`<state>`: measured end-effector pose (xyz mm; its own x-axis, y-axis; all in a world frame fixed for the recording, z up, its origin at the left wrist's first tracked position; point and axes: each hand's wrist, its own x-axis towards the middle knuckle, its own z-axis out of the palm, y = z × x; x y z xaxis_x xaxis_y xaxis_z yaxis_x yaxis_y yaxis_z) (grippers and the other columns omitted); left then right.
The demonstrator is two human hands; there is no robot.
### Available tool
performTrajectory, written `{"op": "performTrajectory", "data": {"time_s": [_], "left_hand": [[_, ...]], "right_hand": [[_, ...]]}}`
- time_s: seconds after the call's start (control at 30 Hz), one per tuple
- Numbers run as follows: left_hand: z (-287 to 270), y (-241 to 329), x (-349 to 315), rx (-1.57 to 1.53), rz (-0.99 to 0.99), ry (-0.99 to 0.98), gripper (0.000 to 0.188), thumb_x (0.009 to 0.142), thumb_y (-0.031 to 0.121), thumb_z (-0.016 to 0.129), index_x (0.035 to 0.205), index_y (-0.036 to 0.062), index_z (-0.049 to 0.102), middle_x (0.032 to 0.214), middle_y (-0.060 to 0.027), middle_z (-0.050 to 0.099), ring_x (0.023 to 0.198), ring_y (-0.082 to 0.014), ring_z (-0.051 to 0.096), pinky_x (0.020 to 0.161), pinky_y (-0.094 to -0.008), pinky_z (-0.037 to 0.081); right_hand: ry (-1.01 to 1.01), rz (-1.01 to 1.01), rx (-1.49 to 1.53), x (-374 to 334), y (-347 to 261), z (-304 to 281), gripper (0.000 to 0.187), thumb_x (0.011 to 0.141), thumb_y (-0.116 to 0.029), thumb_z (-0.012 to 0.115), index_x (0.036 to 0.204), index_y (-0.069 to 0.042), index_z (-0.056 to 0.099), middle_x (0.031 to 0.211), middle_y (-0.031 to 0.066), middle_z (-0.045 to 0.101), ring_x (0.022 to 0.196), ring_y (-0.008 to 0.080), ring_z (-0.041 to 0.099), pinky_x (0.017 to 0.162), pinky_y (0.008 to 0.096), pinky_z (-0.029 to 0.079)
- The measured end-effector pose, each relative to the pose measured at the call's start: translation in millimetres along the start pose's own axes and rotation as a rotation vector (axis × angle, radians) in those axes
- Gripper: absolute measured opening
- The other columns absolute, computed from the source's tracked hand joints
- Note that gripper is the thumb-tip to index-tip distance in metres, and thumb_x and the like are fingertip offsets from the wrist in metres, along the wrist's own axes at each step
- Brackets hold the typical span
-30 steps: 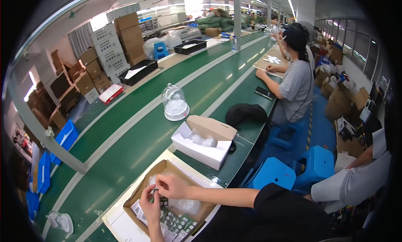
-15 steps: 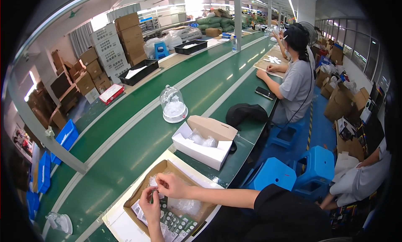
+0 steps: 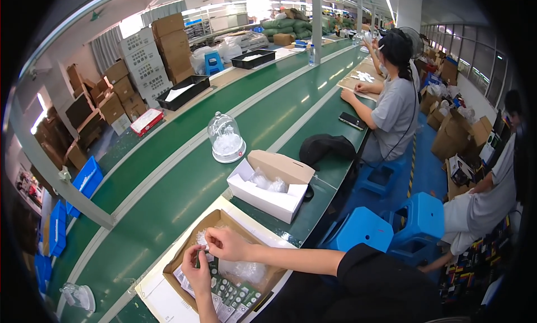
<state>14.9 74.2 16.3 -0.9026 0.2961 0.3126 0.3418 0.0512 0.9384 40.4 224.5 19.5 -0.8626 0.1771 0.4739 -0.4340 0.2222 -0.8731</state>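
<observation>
Two bare hands meet over an open cardboard tray (image 3: 221,215), with one small dark piece (image 3: 201,253) between their fingertips, too small to identify. The left hand (image 3: 197,271) has thumb and forefinger nearly closed, pinching the piece from below. The right hand (image 3: 226,244) comes in from 3 o'clock, its fingers curled and tips drawn together beside the piece; whether they grip it too, I cannot tell.

Inside the tray, green-and-white printed cards (image 3: 234,298) lie at 5 o'clock from the hands, and crumpled clear plastic (image 3: 249,271) at 4. Beneath the tray is a pale board (image 3: 154,289).

Further out, between 1 and 2 o'clock, an open white box (image 3: 257,197) holds wrapped clear bundles (image 3: 267,182), with a black cap-like item (image 3: 327,149) beyond. At 12 stands a clear dome (image 3: 225,137) on a white base; another dome (image 3: 78,296) lies tipped at 8. Blue stools (image 3: 363,230) stand at 3, and a seated person in grey (image 3: 396,107) works at 2.
</observation>
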Motion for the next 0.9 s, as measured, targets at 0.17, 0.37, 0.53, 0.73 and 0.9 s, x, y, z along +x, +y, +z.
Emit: {"op": "performTrajectory", "data": {"time_s": [0.17,0.37,0.53,0.73,0.9], "left_hand": [[-10,-14,1,0.096,-0.020,0.031,0.016,0.086,0.003,0.059,0.102,-0.0016,0.060,0.093,-0.0087,0.067,0.088,-0.0139,0.063,0.078,-0.0259,0.049],[-8,-10,-2,0.090,0.053,0.087,0.018,0.087,0.006,0.060,0.105,0.0019,0.057,0.094,-0.0064,0.064,0.088,-0.0138,0.062,0.078,-0.0270,0.050],[-5,-15,-1,0.019,0.060,0.081,0.021,0.086,0.006,0.063,0.105,-0.0012,0.057,0.094,-0.0081,0.065,0.089,-0.0142,0.063,0.080,-0.0266,0.051],[-17,-10,-7,0.027,0.058,0.126,0.022,0.086,0.006,0.063,0.106,-0.0028,0.056,0.095,-0.0093,0.065,0.089,-0.0146,0.064,0.080,-0.0262,0.051],[-6,-8,0,0.005,0.036,0.096,0.025,0.086,0.005,0.062,0.109,-0.0019,0.055,0.094,-0.0071,0.065,0.089,-0.0131,0.063,0.081,-0.0249,0.050]], "right_hand": [[0.016,-0.040,-0.121,1,15,10,0.012,0.078,-0.012,0.057,0.074,-0.004,0.048,0.058,0.0114,0.049,0.050,0.0224,0.049,0.048,0.0353,0.039],[-0.016,-0.040,-0.150,-2,9,6,0.008,0.076,-0.007,0.058,0.075,-0.003,0.051,0.059,0.0094,0.048,0.052,0.0183,0.048,0.048,0.0325,0.038],[-0.067,0.033,-0.061,-7,25,5,0.006,0.079,-0.001,0.055,0.078,-0.001,0.050,0.063,0.0053,0.052,0.056,0.0105,0.053,0.053,0.0240,0.044],[-0.112,0.028,-0.019,-5,16,15,0.008,0.079,0.000,0.054,0.074,-0.001,0.048,0.061,0.0020,0.048,0.055,0.0063,0.048,0.049,0.0207,0.039],[-0.085,0.053,-0.031,-3,18,4,0.008,0.078,0.001,0.054,0.074,-0.001,0.047,0.060,0.0020,0.049,0.054,0.0067,0.048,0.048,0.0211,0.039]]}}
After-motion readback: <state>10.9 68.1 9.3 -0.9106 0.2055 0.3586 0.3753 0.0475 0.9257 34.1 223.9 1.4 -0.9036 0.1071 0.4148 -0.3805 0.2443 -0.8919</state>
